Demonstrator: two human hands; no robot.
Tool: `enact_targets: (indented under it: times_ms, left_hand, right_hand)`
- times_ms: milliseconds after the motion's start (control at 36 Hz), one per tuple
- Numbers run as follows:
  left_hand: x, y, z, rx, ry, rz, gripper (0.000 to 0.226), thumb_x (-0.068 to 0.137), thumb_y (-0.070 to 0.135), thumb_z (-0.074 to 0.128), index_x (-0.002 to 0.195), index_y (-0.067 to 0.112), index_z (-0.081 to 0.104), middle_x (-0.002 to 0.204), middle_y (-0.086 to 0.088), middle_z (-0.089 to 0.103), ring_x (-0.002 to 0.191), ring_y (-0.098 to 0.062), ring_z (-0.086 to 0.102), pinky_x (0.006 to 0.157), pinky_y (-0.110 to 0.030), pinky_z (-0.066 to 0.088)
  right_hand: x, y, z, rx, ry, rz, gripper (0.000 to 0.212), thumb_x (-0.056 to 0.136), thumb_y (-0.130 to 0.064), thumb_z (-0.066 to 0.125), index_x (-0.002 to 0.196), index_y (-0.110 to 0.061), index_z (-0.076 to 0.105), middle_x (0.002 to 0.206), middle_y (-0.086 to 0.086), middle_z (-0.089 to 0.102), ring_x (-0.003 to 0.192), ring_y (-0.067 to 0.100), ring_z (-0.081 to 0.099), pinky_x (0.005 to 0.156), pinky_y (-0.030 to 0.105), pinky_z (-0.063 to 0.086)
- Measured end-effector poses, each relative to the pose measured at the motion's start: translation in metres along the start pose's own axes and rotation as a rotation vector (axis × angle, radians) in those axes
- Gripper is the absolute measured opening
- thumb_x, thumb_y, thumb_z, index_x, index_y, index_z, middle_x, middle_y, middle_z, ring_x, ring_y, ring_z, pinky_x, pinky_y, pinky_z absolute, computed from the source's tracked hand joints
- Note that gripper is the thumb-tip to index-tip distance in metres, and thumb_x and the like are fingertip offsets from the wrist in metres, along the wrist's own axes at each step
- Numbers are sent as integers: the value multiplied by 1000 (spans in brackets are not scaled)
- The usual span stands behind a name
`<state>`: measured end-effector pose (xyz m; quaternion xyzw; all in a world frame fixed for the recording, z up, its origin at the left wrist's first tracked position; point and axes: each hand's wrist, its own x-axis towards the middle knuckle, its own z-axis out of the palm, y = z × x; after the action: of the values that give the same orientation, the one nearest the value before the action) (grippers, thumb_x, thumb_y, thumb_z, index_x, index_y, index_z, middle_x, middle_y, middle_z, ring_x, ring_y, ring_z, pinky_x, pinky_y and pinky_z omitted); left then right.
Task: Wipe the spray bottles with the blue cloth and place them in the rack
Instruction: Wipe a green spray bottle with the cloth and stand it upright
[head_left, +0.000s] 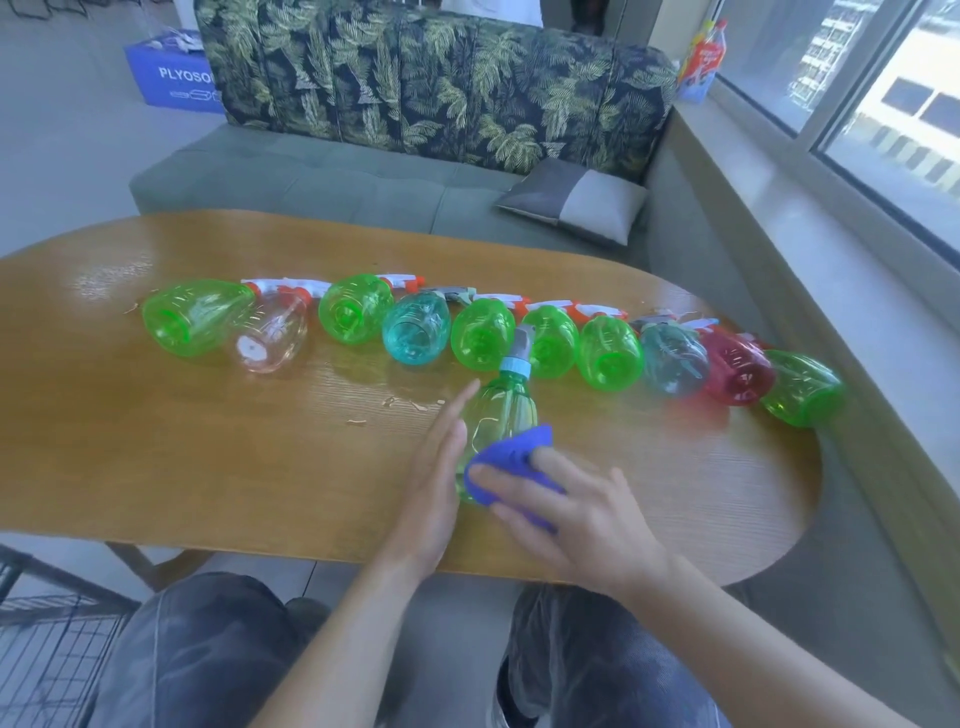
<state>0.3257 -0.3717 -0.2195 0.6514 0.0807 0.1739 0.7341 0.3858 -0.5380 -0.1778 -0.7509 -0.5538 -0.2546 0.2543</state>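
Lying on its side, clear green spray bottle (501, 410), right hand (576, 512) fingers pressing blue cloth (506, 467), left hand (434, 483) fingers straight, together.

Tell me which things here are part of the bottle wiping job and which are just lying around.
Job: blue cloth under the right hand; green bottle steadied by the left hand; row of spray bottles; wire rack.

Lying about: grey cushion; blue box; windowsill bottles.
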Motion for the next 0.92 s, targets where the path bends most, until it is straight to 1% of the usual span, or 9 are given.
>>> enact_targets:
  times_ms: [83,167,222,444,583,694,778,833,917]
  left_hand:
    - [0,-1,0,-5,7,-9,46,110,46,40,154,44,53,159,33,48,153,9,34,123,-28,28]
    - [0,1,1,0,-3,-23,41,115,40,38,153,45,52,157,37,48,151,12,34,124,-28,27]
    - [0,1,2,-3,-1,-35,39,118,35,36,153,45,51,156,38,48,151,13,34,128,-31,25]
    - [3,0,-2,-67,-2,-45,48,107,58,45,154,48,54,164,26,46,158,-4,34,132,-51,24]
    - [3,2,0,26,-7,2,48,110,45,39,156,39,51,158,34,48,152,11,34,121,-21,27]
    - [1,6,0,29,-3,18,52,106,58,41,154,40,50,158,34,48,153,10,33,112,-4,31]
    - [-3,7,1,14,-16,52,72,94,71,63,158,40,49,163,29,45,156,5,31,125,-22,30]
    - [-3,6,2,-15,6,45,74,91,58,71,159,39,49,164,25,46,156,3,33,131,-41,27]
    - [-2,5,1,-51,35,16,68,92,54,71,156,47,50,163,29,45,155,4,34,132,-51,27]
  right_hand:
    - [19,11,3,143,130,301,31,107,-39,55,128,-27,73,98,-4,61,80,15,61,69,28,52]
    - [32,23,12,236,146,568,28,105,-42,55,129,-37,71,98,-3,63,84,16,61,79,38,53]
    - [33,24,19,255,135,606,27,105,-42,55,128,-40,70,96,-3,63,85,17,61,80,40,53]
    - [1,-2,29,233,129,326,28,107,-32,58,128,-23,73,102,2,62,79,18,62,69,36,55]
    - [-20,-7,23,128,20,117,26,106,-30,61,131,-27,67,92,-4,41,73,13,43,59,22,36]
    - [-29,-12,22,101,-43,58,26,106,-32,61,130,-29,70,91,-6,41,73,12,45,52,24,38]
    - [-30,-11,20,152,-4,142,28,107,-33,60,132,-29,69,88,-4,48,72,12,47,54,28,45]
    - [-28,-11,16,227,57,233,29,107,-32,58,134,-28,68,90,-8,51,75,4,48,63,21,46]
    - [-20,-10,13,325,170,437,29,104,-30,58,129,-23,72,104,-20,56,88,-7,55,78,11,42]
